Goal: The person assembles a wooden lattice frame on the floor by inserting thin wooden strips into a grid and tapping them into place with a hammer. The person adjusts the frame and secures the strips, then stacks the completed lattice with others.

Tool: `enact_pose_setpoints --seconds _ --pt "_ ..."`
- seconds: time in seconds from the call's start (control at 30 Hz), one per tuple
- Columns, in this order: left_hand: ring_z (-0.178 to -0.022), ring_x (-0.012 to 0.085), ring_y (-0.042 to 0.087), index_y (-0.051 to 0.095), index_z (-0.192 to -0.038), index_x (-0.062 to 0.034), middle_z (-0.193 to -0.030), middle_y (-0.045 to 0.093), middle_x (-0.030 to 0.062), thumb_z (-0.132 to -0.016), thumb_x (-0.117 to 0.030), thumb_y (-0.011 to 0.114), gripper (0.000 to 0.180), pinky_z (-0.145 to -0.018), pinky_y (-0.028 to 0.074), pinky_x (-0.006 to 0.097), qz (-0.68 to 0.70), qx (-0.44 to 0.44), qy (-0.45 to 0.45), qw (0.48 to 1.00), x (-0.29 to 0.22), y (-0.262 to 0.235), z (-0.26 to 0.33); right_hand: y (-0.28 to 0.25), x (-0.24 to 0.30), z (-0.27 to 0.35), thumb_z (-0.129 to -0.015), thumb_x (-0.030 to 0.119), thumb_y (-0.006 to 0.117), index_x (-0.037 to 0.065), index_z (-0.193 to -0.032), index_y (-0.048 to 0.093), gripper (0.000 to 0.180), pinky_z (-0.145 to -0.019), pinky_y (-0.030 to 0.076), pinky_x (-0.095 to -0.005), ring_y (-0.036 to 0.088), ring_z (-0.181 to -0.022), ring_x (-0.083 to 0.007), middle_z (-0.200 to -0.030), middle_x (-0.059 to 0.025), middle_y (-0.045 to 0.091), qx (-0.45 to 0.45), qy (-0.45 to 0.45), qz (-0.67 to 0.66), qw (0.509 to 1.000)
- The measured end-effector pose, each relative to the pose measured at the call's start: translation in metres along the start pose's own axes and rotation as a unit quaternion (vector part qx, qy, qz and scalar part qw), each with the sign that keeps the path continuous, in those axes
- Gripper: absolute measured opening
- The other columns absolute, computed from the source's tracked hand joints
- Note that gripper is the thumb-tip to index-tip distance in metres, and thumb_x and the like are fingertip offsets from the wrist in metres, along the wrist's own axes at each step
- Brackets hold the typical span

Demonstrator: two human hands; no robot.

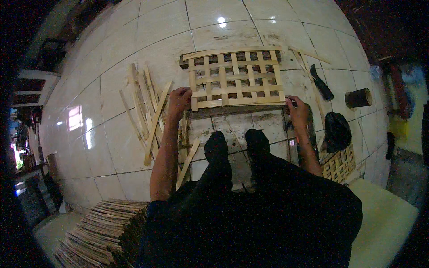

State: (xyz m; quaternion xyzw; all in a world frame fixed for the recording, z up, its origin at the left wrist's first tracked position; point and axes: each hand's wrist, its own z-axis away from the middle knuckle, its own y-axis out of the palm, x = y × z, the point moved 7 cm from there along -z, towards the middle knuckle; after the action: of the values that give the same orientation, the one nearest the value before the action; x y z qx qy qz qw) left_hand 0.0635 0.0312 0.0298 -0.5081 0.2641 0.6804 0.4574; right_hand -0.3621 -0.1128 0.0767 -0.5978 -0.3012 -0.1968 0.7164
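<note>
A woven panel of flat, pale bamboo strips (235,79) with open square gaps lies over a dark, low board (223,109) on the floor in front of my feet. My left hand (180,102) is at the panel's lower left edge, its fingers closed on the strip ends there. At the lower right corner, my right hand (298,112) pinches the end of the nearest crosswise strip between thumb and fingers. Some fingertips of both hands are hidden by the panel or turned away.
Loose bamboo strips (142,100) lie left of the panel. A dark-handled tool (321,84), a hollow dark cylinder (358,98), a black bundle (337,131) and another woven panel (342,164) are at right. Stacked slats (100,230) stand lower left.
</note>
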Motion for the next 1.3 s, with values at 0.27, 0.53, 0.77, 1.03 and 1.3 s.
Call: enact_pose_setpoints --seconds 0.27,0.53,0.77,1.03,1.3 --pt "-0.069 0.0138 0.058 0.063 -0.099 0.0041 -0.081 0.063 0.0068 -0.087 -0.015 0.060 0.022 -0.063 0.050 0.030 -0.027 -0.007 0.029 0.999 -0.004 0.000 -0.003 -0.002 0.010 0.003 -0.093 0.027 0.053 0.002 -0.114 0.055 0.033 -0.077 0.048 -0.0447 0.062 -0.089 -0.0397 -0.097 -0.0191 0.065 0.009 0.018 0.133 0.991" --pt "-0.072 0.0140 0.060 0.062 -0.102 0.0040 -0.082 0.064 0.0076 -0.089 -0.020 0.060 0.027 -0.062 0.050 0.029 -0.006 -0.003 0.029 1.000 -0.015 0.000 0.006 0.010 0.021 -0.021 -0.093 0.030 0.050 0.002 -0.112 0.057 0.034 -0.082 0.046 -0.0436 0.057 -0.091 -0.0367 -0.105 -0.0208 0.059 0.019 -0.112 0.194 0.974" --pt "-0.074 0.0181 0.060 0.063 -0.104 0.0063 -0.085 0.065 0.0110 -0.084 -0.019 0.063 0.032 -0.068 0.048 0.032 -0.124 -0.014 0.068 0.990 -0.020 0.000 0.011 0.032 -0.022 -0.051 -0.087 0.036 0.059 0.001 -0.100 0.063 0.037 -0.079 0.046 -0.0427 0.059 -0.088 -0.0351 -0.094 -0.0185 0.062 0.024 -0.063 0.061 0.996" --pt "-0.075 0.0169 0.060 0.063 -0.105 0.0060 -0.088 0.066 0.0122 -0.085 -0.017 0.062 0.030 -0.068 0.049 0.030 -0.117 -0.030 0.072 0.990 -0.023 0.003 0.013 0.032 -0.025 -0.049 -0.087 0.032 0.060 0.002 -0.094 0.064 0.032 -0.077 0.048 -0.0414 0.062 -0.086 -0.0338 -0.093 -0.0175 0.065 0.021 -0.021 0.026 0.999" --pt "-0.070 0.0138 0.059 0.065 -0.103 0.0032 -0.080 0.066 0.0094 -0.087 -0.024 0.060 0.031 -0.064 0.048 0.030 -0.180 -0.008 0.059 0.982 -0.032 0.013 0.023 0.022 -0.015 -0.047 -0.085 0.032 0.061 0.002 -0.094 0.066 0.032 -0.078 0.049 -0.0391 0.064 -0.085 -0.0302 -0.092 -0.0164 0.067 0.044 -0.020 0.022 0.999"
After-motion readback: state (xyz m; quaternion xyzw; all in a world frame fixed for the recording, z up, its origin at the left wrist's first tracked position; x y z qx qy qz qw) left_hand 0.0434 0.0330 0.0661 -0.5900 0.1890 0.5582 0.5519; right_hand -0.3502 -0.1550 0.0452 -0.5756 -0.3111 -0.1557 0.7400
